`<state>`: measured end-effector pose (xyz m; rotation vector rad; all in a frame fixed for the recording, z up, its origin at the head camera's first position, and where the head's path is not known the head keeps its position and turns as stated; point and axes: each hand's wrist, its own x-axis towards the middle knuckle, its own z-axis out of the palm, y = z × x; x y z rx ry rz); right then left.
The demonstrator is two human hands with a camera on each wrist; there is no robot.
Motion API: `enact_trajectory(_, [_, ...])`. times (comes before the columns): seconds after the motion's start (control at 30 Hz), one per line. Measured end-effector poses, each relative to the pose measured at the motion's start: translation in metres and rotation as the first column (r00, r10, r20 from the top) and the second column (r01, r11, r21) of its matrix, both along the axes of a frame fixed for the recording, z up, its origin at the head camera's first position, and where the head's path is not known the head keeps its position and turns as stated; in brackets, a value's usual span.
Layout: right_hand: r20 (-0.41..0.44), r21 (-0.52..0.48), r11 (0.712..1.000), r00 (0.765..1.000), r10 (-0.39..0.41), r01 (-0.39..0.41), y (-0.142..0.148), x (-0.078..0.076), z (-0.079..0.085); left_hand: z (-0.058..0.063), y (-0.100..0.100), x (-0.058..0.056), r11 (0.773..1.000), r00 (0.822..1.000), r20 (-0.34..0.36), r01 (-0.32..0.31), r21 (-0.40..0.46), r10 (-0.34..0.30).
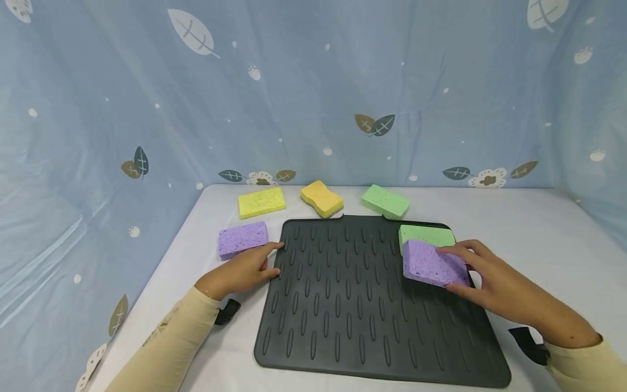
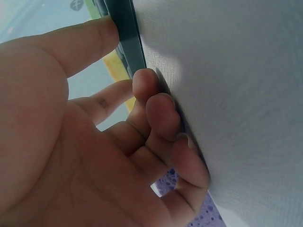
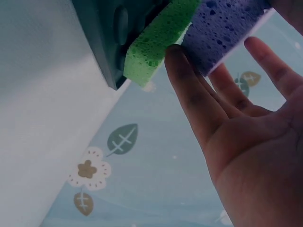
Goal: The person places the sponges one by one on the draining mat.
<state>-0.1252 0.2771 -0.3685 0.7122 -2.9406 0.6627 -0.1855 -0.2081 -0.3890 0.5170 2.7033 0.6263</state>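
Observation:
A purple sponge (image 1: 433, 263) is held by its right end between the thumb and fingers of my right hand (image 1: 495, 283). It overlaps a light green sponge (image 1: 426, 235) lying at the far right corner of the dark ribbed mat (image 1: 338, 305). The right wrist view shows the purple sponge (image 3: 222, 33) against the green one (image 3: 158, 47). My left hand (image 1: 245, 269) rests at the mat's left edge, thumb and index fingertip touching it. Beside that hand lies another purple sponge (image 1: 242, 239), partly hidden by it in the left wrist view.
Behind the mat, a bright yellow sponge (image 1: 262, 203), an orange-yellow waisted sponge (image 1: 321, 199) and another light green sponge (image 1: 385, 202) lie on the white table (image 1: 529, 228). A blue patterned curtain (image 1: 303, 81) hangs along the table's back and sides.

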Motion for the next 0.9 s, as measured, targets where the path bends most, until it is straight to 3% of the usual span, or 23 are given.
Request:
enact_trajectory(0.37, [0.078,0.059,0.998,0.997,0.023,-0.027,0.006,0.001,-0.006,0.003,0.001,-0.001,1.000,1.000,0.001,0.016,-0.013,-0.016])
enact_trajectory(0.67, [0.026,0.093,0.992,0.996,0.085,-0.087,0.005,0.000,-0.011,0.001,0.000,0.000,1.000,1.000,0.001,0.008,-0.006,-0.008])
enact_trajectory(0.9, [0.085,0.099,0.993,0.995,0.060,-0.068,0.003,0.000,-0.009,0.002,0.001,0.001,1.000,1.000,-0.003,0.006,0.003,-0.006])
